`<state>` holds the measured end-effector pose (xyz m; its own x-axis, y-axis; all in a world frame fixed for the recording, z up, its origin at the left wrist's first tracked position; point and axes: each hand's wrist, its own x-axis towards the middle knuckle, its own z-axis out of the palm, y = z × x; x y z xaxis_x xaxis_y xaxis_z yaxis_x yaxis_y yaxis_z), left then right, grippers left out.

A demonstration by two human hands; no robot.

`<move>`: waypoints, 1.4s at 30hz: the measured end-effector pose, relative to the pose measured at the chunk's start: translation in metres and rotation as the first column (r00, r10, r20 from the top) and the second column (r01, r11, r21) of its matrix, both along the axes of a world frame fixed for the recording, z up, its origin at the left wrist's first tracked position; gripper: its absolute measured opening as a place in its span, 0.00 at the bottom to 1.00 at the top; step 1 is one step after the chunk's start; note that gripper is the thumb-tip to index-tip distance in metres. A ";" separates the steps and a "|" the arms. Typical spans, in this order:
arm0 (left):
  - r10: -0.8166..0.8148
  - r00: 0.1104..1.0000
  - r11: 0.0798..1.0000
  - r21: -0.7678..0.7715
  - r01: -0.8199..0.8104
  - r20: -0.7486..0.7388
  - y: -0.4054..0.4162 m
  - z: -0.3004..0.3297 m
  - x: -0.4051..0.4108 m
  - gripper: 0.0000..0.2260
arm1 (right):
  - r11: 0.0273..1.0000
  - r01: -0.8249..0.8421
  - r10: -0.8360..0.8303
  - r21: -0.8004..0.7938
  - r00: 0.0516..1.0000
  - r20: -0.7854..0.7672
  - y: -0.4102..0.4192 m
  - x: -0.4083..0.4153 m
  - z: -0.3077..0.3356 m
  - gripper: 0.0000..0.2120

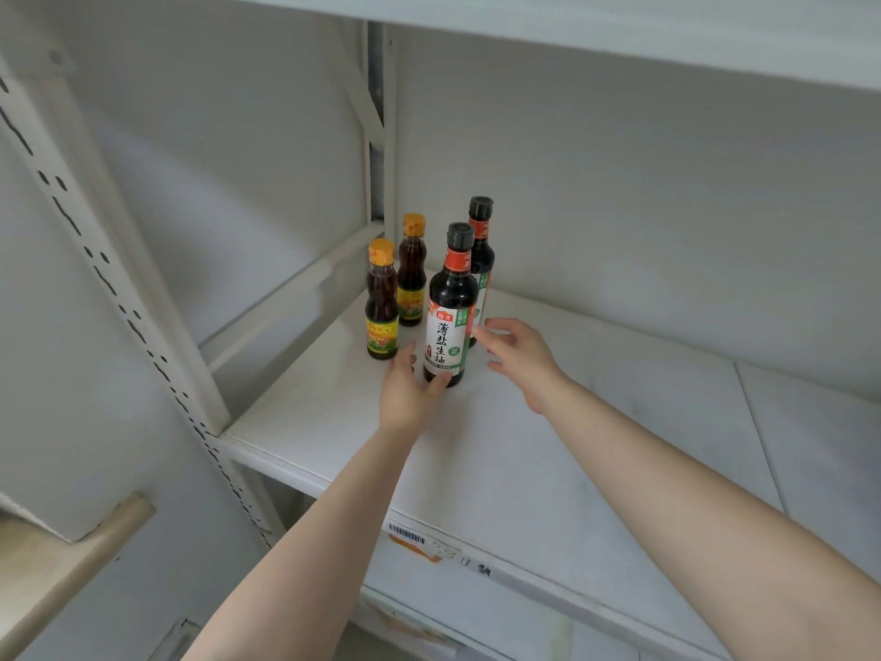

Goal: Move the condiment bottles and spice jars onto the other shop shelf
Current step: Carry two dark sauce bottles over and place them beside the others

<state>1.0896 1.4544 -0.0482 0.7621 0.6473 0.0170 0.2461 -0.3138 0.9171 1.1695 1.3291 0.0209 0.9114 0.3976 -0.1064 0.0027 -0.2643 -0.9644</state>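
Four bottles stand upright at the back left of a white shelf (548,446). Two are tall dark soy sauce bottles with black caps, the front one (450,307) bearing a white label, the rear one (480,260) partly hidden behind it. To their left stand two small dark oil bottles with orange caps, one in front (381,302) and one behind (411,274). My left hand (410,393) cups the base of the front soy sauce bottle, thumb up on its left side and fingers curled at its bottom. My right hand (517,353) hovers with spread fingers, fingertips at that bottle's right edge.
A white back panel rises behind the bottles and another shelf board (619,35) hangs overhead. A slotted upright post (143,326) runs down the left. A barcode tag (407,534) sits on the shelf's front edge. A wooden piece (71,555) shows at lower left.
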 end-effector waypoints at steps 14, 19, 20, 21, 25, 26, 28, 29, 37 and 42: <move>-0.721 0.684 0.564 0.479 0.672 -0.110 -0.124 0.034 -0.131 0.22 | 0.744 0.440 -0.279 -0.503 0.888 0.365 -0.188 -0.216 -0.029 0.21; -0.902 0.392 0.231 0.569 0.789 -0.178 -0.221 0.026 -0.194 0.22 | 0.495 0.560 -0.429 -0.665 0.823 0.373 -0.271 -0.347 -0.048 0.22; -0.924 0.327 0.165 0.566 0.808 -0.197 -0.243 0.021 -0.209 0.22 | 0.457 0.571 -0.478 -0.682 0.805 0.353 -0.286 -0.373 -0.052 0.23; -0.940 0.262 0.098 0.560 0.823 -0.221 -0.265 0.016 -0.225 0.22 | 0.426 0.585 -0.528 -0.690 0.780 0.335 -0.300 -0.398 -0.056 0.24; -0.956 0.036 -0.138 0.557 0.819 -0.290 -0.350 0.005 -0.292 0.24 | 0.299 0.646 -0.714 -0.703 0.640 0.285 -0.351 -0.493 -0.067 0.23; -0.952 -0.012 -0.190 0.560 0.807 -0.306 -0.371 0.002 -0.309 0.24 | 0.256 0.653 -0.745 -0.713 0.604 0.285 -0.363 -0.517 -0.069 0.24; -0.934 -0.112 -0.295 0.559 0.775 -0.338 -0.412 -0.002 -0.345 0.25 | 0.160 0.653 -0.794 -0.740 0.531 0.297 -0.388 -0.566 -0.075 0.25; -0.923 -0.161 -0.341 0.550 0.762 -0.349 -0.433 -0.006 -0.363 0.25 | 0.123 0.656 -0.816 -0.745 0.494 0.301 -0.400 -0.591 -0.079 0.25; -0.819 -0.470 -0.569 0.367 0.736 -0.328 -0.579 -0.040 -0.551 0.22 | -0.065 0.610 -0.932 -0.790 0.246 0.266 -0.493 -0.796 -0.094 0.26; -0.738 -0.593 -0.674 0.337 0.657 -0.321 -0.653 -0.047 -0.646 0.22 | -0.170 0.575 -0.956 -0.800 0.100 0.275 -0.545 -0.901 -0.091 0.26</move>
